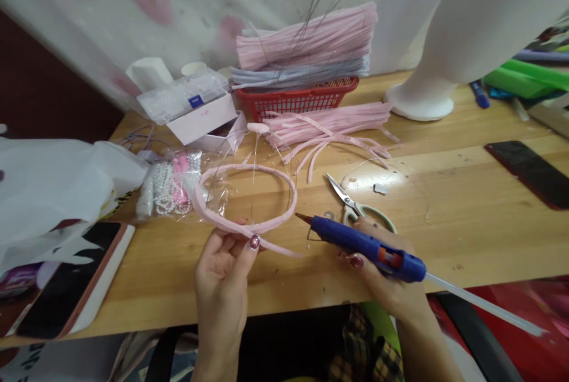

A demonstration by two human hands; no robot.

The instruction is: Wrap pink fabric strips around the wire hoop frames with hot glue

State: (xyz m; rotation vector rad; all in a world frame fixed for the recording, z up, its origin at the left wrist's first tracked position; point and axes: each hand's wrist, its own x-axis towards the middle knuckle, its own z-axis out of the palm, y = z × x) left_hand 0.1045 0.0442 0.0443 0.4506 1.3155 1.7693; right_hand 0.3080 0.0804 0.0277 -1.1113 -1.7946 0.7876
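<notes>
My left hand (229, 266) pinches a pink pipe-cleaner ring (291, 192) between thumb and fingers, where the strips overlap. A loose pink tail sticks out to the right of the thumb. Thin wires rise from the ring to a small pink piece (258, 128) above it. In my right hand (386, 278) is a blue hot glue gun (355, 239), its tip pointing left, close to the ring's right side but apart from it. A clear glue stick (484, 303) juts from its back end. Scissors (347, 198) with pale handles lie open on the table behind the gun, partly hidden.
A red basket (297, 100) carries bundles of pink and pale blue pipe cleaners, with more pink ones (329, 124) before it. Bagged beads (173, 186) and small boxes (202, 118) stand left. A white mannequin head (420, 100), a dark phone (533, 171) and another phone (71, 278) flank the wooden table.
</notes>
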